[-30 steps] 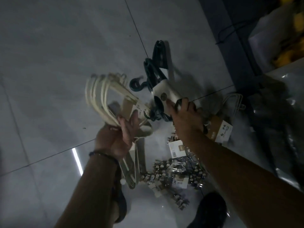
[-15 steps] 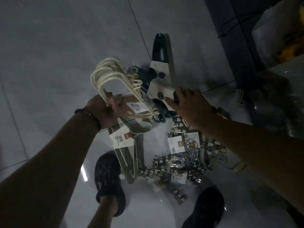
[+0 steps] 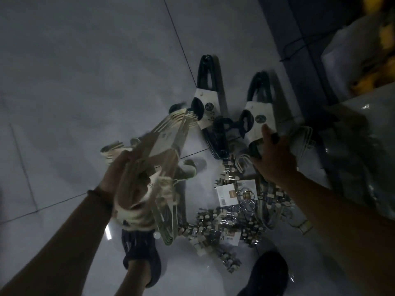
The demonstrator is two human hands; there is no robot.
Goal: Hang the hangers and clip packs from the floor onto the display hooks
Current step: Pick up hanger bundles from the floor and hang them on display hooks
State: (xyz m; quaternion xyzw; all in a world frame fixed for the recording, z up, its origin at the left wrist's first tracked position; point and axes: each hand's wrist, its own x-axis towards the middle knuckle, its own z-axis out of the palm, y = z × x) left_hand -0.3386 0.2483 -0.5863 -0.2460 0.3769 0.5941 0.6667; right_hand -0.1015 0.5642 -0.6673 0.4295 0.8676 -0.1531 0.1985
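— Holding what?
— Fingers point(image 3: 266, 135) of my right hand point(image 3: 273, 165) curl round a dark hanger pack point(image 3: 259, 116), long axis toward twelve o'clock; my left hand point(image 3: 119, 174) grips cream hangers point(image 3: 168, 133).
— Next?
— Second dark pack point(image 3: 208, 103), on the floor point(image 3: 85, 82) at ten o'clock, nearer my right.

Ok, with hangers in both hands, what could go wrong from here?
The cream plastic hangers fan out loosely from the left hand, so some may slip. The dark carded hanger pack in the right hand has hooks close to the second dark pack and might snag it. The metal clip packs lie by the dark shoes, easy to step on.
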